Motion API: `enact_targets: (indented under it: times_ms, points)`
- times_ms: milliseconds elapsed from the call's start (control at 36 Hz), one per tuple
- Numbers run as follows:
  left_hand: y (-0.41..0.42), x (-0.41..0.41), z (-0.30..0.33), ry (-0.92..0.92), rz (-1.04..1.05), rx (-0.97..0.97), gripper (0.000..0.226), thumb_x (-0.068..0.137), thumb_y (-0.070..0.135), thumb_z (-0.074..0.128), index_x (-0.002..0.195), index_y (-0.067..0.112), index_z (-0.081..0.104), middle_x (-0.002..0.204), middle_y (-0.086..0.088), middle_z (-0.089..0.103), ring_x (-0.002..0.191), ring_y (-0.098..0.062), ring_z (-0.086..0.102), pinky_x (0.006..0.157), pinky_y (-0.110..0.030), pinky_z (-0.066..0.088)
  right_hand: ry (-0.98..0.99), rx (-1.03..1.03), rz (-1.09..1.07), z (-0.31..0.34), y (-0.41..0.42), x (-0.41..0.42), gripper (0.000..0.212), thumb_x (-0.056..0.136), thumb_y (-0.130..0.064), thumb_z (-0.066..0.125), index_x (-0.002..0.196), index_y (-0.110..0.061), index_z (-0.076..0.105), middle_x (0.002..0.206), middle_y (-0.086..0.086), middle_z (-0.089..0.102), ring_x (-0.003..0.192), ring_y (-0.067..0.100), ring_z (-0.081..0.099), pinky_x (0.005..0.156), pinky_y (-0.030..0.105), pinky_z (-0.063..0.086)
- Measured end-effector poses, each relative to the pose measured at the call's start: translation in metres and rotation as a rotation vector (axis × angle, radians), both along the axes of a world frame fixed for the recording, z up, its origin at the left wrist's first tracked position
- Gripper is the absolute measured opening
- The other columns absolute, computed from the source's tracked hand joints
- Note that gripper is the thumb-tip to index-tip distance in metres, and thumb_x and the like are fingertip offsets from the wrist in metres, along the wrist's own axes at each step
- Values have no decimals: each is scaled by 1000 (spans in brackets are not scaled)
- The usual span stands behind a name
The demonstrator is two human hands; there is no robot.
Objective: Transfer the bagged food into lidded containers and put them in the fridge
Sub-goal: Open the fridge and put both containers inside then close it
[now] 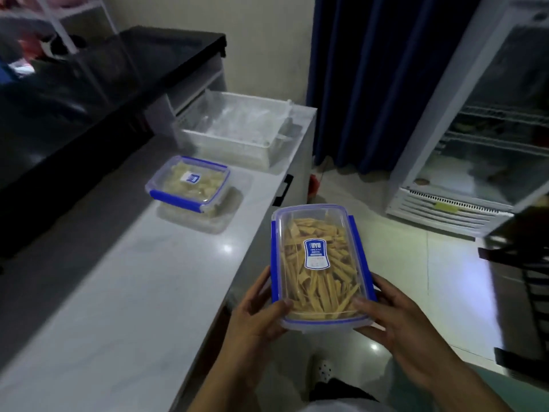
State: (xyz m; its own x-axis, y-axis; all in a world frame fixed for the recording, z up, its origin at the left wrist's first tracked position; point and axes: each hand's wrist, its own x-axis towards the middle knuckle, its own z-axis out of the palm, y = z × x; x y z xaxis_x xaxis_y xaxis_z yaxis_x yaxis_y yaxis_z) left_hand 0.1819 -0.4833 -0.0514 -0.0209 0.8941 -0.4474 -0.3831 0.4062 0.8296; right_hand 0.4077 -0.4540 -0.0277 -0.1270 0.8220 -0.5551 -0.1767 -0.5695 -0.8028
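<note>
A long clear container (pixel 319 263) with a blue-clipped lid holds yellow dried strips. I hold it in the air past the counter's edge, over the floor. My left hand (pixel 255 319) grips its near left corner and my right hand (pixel 398 319) grips its near right corner. A second lidded container (pixel 188 181) with pale food pieces sits on the white counter (pixel 133 292), stacked on another clear tub. The glass-door fridge (pixel 475 138) stands at the right with its door open.
A clear plastic basket (pixel 234 129) with crumpled bags sits at the counter's far end. A black raised shelf (pixel 89 93) runs along the left. A dark blue curtain (pixel 371 78) hangs behind. A dark chair (pixel 523 263) stands at the right edge. Tiled floor lies between counter and fridge.
</note>
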Motion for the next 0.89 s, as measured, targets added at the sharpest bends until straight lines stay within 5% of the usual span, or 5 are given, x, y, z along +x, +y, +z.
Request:
enact_targets:
  times_ms: [194,500,583,694,889]
  points:
    - [101,80,-3,47,-151,-16,69,77,11,78,138,34,53,125,-2,70,109,-28,70,80,-40,60,42,6,-181,-7,60,79,53,70,-20,73,121,-29,61,106,2,74,100,27,72,90,51,56]
    - [240,185,8,64,-454,18,63,79,15,78,135,33,57,125,-1,70,111,-29,69,90,-51,55,90,14,-523,-5,140,172,41,84,-9,67,123,-20,65,108,12,73,93,32,73,81,49,57]
    - [294,209,5,94,-569,8,56,80,34,72,134,36,57,125,-4,70,113,-30,68,102,-58,48,121,2,-651,-5,165,194,40,84,-4,63,122,-15,66,110,15,73,92,34,71,85,56,57]
    - [383,249,-3,137,-683,39,60,74,51,72,132,44,56,134,4,63,117,-24,65,99,-51,52,135,3,-806,1,203,223,41,70,-9,67,111,-11,70,107,17,73,89,36,71,86,57,56]
    - [558,346,-15,188,-706,136,45,92,36,64,135,36,49,130,7,56,125,-26,53,105,-52,45,113,-17,-1066,14,273,263,28,70,-9,67,97,-10,75,104,18,74,89,40,70,79,53,59]
